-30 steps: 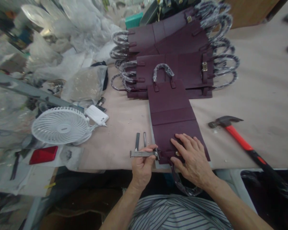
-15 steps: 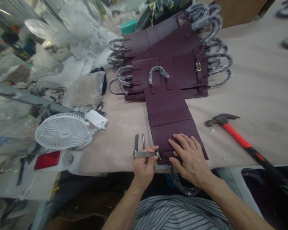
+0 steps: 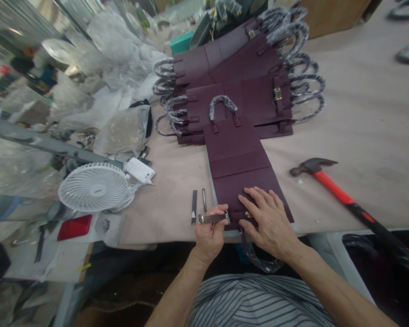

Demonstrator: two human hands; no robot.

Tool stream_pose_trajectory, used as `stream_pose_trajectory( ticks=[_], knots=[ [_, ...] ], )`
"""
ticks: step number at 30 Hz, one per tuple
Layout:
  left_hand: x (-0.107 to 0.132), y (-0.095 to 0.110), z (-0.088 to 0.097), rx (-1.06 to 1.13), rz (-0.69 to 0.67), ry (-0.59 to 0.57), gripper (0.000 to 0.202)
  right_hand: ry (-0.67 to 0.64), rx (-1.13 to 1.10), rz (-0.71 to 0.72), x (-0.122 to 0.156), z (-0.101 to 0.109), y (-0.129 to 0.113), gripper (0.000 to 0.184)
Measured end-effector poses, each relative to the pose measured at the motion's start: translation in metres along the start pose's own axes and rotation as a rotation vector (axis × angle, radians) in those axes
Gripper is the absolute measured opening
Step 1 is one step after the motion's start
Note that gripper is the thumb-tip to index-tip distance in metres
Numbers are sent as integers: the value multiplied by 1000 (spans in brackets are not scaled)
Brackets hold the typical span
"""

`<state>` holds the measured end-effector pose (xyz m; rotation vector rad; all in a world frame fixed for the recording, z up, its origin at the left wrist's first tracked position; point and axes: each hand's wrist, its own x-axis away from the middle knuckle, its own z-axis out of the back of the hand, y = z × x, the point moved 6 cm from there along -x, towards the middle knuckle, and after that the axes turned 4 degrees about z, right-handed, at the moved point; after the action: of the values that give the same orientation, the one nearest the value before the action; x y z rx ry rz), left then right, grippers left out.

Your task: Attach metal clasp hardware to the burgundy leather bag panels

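Purple panel: our flat, dark-purple, leather-look bag panel (image 3: 238,152) lies under the R hand (image 3: 271,225) & runs fwd from it; its near-L corner is just R of our L hand (image 3: 209,234).
L hand: we have it clamped, thumb vs. fingers, on a grey metal bar-shaped tool (image 3: 208,219); bar sticks out L of the fingers, other end at the panel's corner. Can't tell if that end touches.
R hand: palm down, fingers apart; we rest fingertips on the panel.
Gold fitting: small gold-coloured metal fitting (image 3: 248,214), btwn R thumb & index.
Handles: curved handle in clear plastic wrap (image 3: 224,102) at panel's far end, fwd of both hands; dark, plastic-wrapped loop (image 3: 261,262) hangs over the edge, below R hand.
Loose metal: flat grey strip (image 3: 194,204) & thin round rod (image 3: 204,199), just fwd of L hand.
Hammer: red-&-black claw hammer w/ dark metal head (image 3: 337,188), R of R hand, well apart.
Pile: stacked dark-purple bag panels w/ wrapped handles (image 3: 241,97), fwd of both hands, partly under our panel's far end.
Fan: round white plastic fan (image 3: 94,187), well L of L hand.
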<state>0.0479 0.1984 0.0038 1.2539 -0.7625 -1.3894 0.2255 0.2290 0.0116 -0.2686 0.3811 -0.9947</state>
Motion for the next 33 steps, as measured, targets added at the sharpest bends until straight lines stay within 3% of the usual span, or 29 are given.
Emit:
stream_pose_trajectory(
  ticks=[5,9,13,15,19,22,27,30,33],
  knots=[
    [-1,-2,1,-105,37,-14,7,71,-190,34,5,6,6,45],
    [-3,1,2,-106,13,-36,8,258,-429,-80,24,34,25,36],
    [-6,2,2,-104,-32,-57,8,466,-232,-362,58,74,70,36],
    [-7,4,1,-126,-78,-60,8,502,-80,-467,77,88,100,43],
    [-7,9,-3,-179,-161,-60,7,321,158,-635,106,90,164,60],
    [-7,12,-4,-199,-179,-51,7,90,280,-700,117,82,189,67],
    [-8,13,-4,-216,-163,-25,8,-71,401,-633,105,85,165,59],
    [-7,16,-6,-220,-204,-33,8,-146,362,-640,93,93,150,54],
    [-6,18,-7,-242,-228,-34,8,-198,297,-647,87,97,151,52]
  ],
)
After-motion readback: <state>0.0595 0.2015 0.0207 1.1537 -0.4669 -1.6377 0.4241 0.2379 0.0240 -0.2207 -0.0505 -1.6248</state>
